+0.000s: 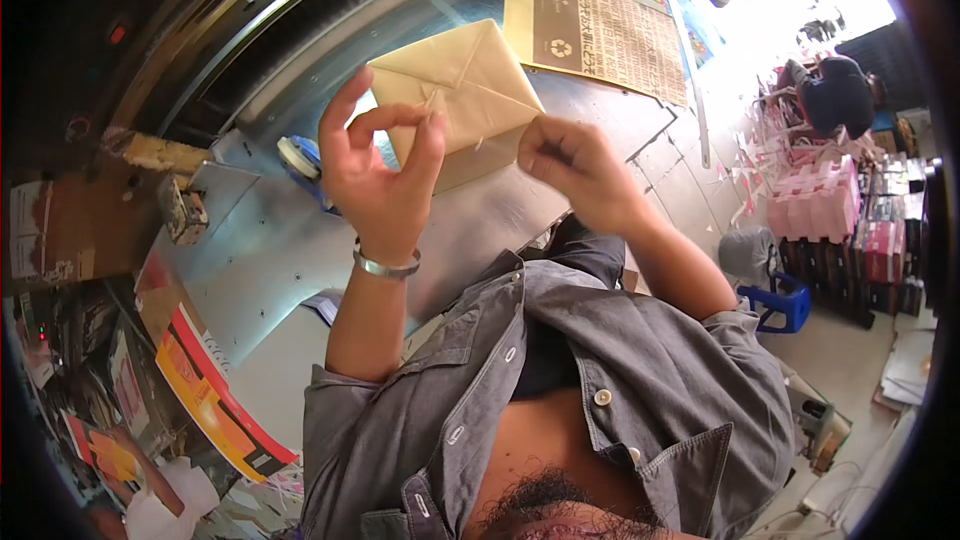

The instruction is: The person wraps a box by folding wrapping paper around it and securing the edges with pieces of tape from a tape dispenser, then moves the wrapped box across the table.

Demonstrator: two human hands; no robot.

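A box-shaped package wrapped in cream paper [470,70] lies on the metal table, its folded flaps facing up. Over its left part is my left hand [385,155], thumb and index finger pinched together, other fingers raised; a small pale bit shows at the fingertips, too small to name. My right hand [575,160] is curled closed at the package's lower right corner, slightly blurred; anything inside it is hidden. A tape roll [298,158] in a blue holder sits left of the package, partly behind my left hand.
A printed brown paper sheet [600,35] lies beyond the package on the metal table [270,270]. At the far left is a red and orange printed stack [215,390]. On the right stand a blue stool [780,305] and pink bundles [815,202]. Another person's arm shows lower left.
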